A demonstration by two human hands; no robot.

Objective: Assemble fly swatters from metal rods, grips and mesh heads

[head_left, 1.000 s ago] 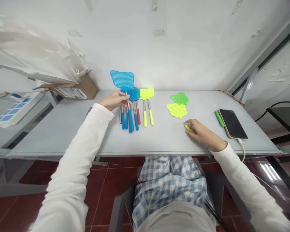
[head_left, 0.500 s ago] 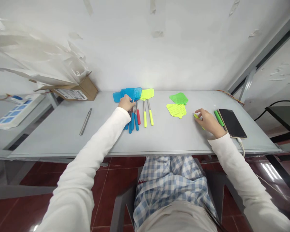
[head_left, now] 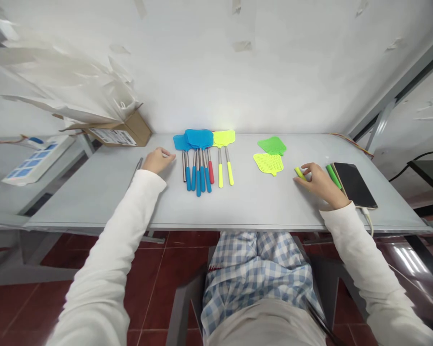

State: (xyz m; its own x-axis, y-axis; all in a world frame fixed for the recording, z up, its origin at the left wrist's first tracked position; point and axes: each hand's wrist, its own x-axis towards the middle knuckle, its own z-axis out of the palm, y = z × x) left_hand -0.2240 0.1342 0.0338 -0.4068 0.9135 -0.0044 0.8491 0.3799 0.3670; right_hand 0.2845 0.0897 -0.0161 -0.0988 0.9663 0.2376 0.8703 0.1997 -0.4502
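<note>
My left hand (head_left: pixel 158 160) is over the table at the left of the fly swatters, its fingers apart and nothing in them. Side by side lie several blue fly swatters (head_left: pixel 199 139) with blue handles, and a red handle (head_left: pixel 211 173) shows among them. Two yellow-green fly swatters (head_left: pixel 224 138) adjoin them on the right. My right hand (head_left: pixel 319 183) has its fingers around a short yellow handle (head_left: pixel 300 173) low over the table. To its left lie a loose yellow swatter head (head_left: pixel 269 163) and a green swatter head (head_left: pixel 273 145), partly overlapping.
A green handle (head_left: pixel 334 177) lies against a phone (head_left: pixel 354 185) with a white cable at the right. Partly behind my left hand is a grey metal tube (head_left: pixel 136 168). A cardboard box (head_left: pixel 135 129) and a power strip (head_left: pixel 38 161) are at the far left.
My left hand has let go of the blue swatters and moved left, leaving them fanned more evenly. My right hand stays at the yellow handle. The view has shifted slightly.
</note>
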